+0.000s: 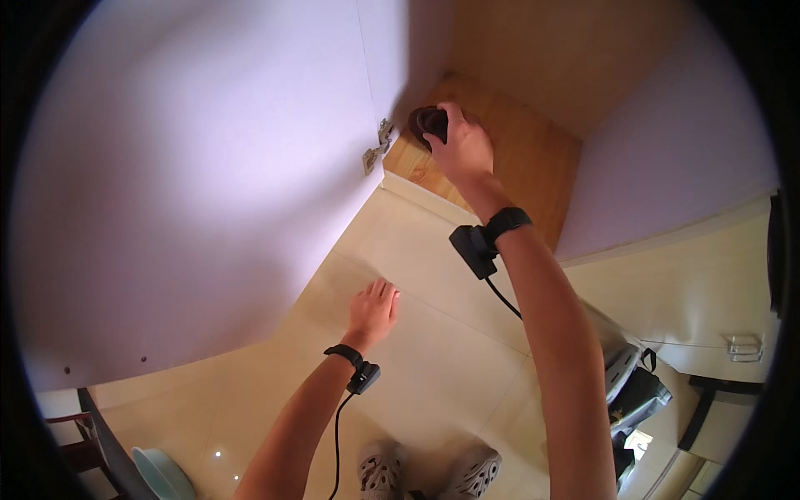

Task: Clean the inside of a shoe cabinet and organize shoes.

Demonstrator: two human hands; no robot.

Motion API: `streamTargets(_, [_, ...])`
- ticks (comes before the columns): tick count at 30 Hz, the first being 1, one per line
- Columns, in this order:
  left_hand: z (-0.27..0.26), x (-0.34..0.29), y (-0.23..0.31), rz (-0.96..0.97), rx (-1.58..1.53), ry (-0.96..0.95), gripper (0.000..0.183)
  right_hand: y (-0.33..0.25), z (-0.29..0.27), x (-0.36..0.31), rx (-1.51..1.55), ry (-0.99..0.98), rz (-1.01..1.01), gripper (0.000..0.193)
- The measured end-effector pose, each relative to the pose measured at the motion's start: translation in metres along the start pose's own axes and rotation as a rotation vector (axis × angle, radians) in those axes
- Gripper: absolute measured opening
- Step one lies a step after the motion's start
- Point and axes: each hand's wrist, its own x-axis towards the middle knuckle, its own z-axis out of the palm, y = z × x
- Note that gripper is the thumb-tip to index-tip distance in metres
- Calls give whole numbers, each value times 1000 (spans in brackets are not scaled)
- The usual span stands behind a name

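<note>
My right hand reaches into an open cabinet, fingers wrapped round a dark brown, rounded object at the left side of the wooden cabinet bottom. The hand covers part of that object, so its exact kind cannot be told. Lower and to the left, my left hand hangs over the tiled floor with its fingers curled in and nothing showing in them. Each wrist wears a black strap with a small box and a cable.
The white cabinet door stands swung open on the left, its metal hinge close to the right hand. Pale drawers and dark bags are at the right. A light blue basin sits at lower left.
</note>
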Motion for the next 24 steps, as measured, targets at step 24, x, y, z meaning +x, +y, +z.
streamTargets(24, [-6,2,2,-76,6,-29,6,-5,67,-27,-25,-181,-213,33])
